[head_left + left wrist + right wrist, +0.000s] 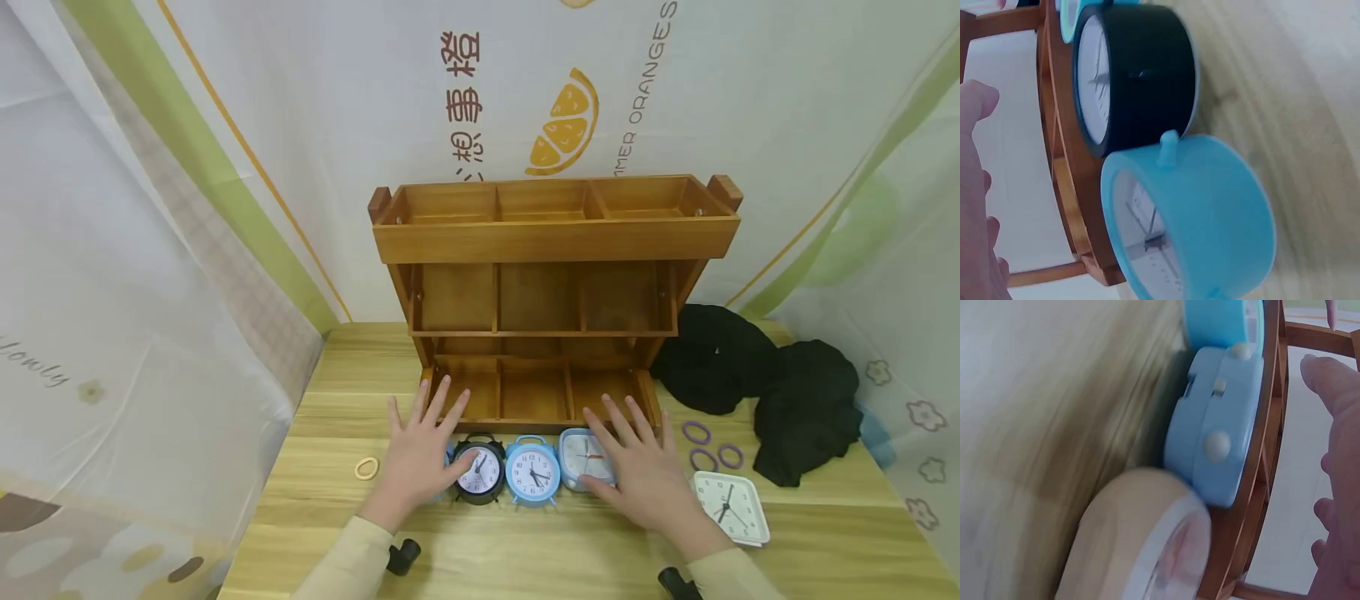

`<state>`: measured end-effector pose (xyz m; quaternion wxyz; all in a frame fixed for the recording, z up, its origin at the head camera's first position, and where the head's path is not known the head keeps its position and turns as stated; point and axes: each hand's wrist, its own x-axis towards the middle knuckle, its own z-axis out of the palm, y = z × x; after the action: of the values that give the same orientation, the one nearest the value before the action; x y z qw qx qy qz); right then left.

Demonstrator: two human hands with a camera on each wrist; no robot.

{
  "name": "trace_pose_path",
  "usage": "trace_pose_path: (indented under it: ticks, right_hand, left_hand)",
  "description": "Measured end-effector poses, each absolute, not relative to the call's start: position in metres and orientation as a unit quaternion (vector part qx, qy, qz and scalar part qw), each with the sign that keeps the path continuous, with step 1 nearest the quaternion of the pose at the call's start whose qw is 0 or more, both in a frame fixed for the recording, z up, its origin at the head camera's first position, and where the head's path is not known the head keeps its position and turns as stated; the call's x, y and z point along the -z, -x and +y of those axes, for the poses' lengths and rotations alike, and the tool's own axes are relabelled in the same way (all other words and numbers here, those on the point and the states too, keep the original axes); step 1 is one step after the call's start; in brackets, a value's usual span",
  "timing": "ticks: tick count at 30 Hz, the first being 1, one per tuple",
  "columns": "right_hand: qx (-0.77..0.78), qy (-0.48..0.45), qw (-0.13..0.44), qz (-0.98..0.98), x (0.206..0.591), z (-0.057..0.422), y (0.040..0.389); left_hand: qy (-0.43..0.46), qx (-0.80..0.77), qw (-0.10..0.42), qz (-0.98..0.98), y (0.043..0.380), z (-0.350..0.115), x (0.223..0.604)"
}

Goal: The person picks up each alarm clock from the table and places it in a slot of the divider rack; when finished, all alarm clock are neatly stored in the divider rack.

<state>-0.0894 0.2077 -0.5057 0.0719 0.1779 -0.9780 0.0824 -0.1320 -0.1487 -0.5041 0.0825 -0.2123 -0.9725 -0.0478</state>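
Fingers spread, my left hand (pixel 417 463) is over the left end of a row of alarm clocks, holding nothing. Its thumb overlaps the black alarm clock (pixel 472 482); a blue alarm clock (pixel 1222 212), mostly hidden under it in the head view, shows in the left wrist view. Mid-row stands a light-blue twin-bell clock (pixel 532 492). My right hand (pixel 647 477), also spread and holding nothing, overlaps the pale-blue squarish clock (pixel 573 475). Beside that one, the right wrist view shows a beige clock (pixel 1119 519), which the hand covers in the head view.
Behind the clocks stands a three-tier wooden rack (pixel 555 242) with divided compartments. A white square clock (pixel 738 521) lies at right, near several purple rings (pixel 703 460) and black cloth (pixel 806 408). At left, a yellow ring (pixel 358 472) lies on the wooden table (pixel 345 383). Printed curtains surround it.
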Motion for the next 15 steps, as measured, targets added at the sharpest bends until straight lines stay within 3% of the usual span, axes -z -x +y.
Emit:
trace_pose_path:
  ticks: [4, 15]
  right_hand:
    - [-0.082, -0.18, 0.076, -0.977, 0.505, 0.196, 0.094]
    - [-0.103, -0.181, 0.083, -0.974, 0.513, 0.163, 0.108]
  left_hand:
    - [0.194, 0.094, 0.094, -0.972, 0.138, -0.154, 0.502]
    - [0.129, 0.248, 0.051, -0.959, 0.152, -0.176, 0.508]
